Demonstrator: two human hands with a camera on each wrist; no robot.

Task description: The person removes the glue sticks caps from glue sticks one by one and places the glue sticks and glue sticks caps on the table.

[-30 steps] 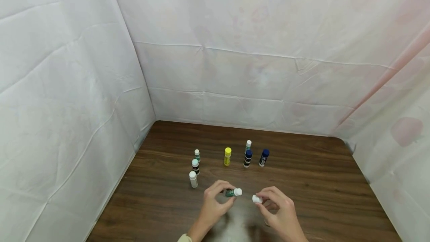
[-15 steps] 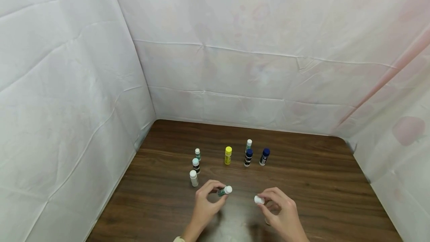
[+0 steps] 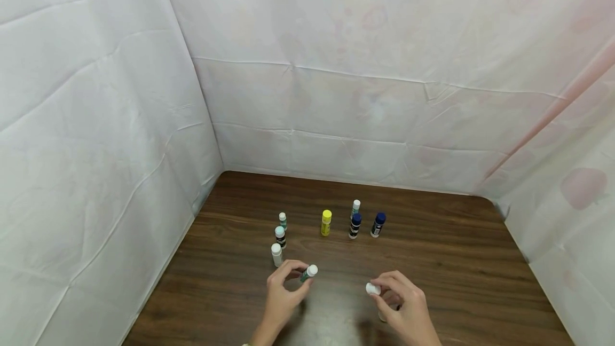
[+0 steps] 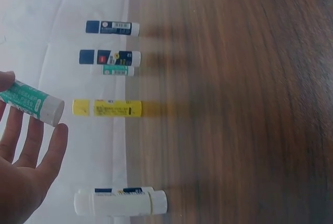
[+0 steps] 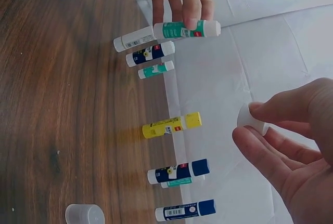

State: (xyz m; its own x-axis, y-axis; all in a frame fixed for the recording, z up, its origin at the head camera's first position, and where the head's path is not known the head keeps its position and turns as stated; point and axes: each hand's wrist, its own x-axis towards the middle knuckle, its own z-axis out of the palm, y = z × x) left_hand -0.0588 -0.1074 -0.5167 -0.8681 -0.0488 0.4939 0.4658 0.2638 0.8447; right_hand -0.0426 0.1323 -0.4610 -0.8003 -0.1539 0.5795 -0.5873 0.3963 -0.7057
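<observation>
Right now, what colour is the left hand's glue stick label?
The label is mostly green, clearest in the left wrist view.

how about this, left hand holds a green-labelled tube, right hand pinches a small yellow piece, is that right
Not quite: the small piece pinched by the right hand is white, not yellow, as the head view shows. The left hand does hold a green-labelled tube.

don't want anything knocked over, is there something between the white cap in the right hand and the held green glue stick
Nothing visible stands between the white cap and the held green glue stick; in the head view, only table shows between them. The yellow glue stick stands farther back.
</observation>
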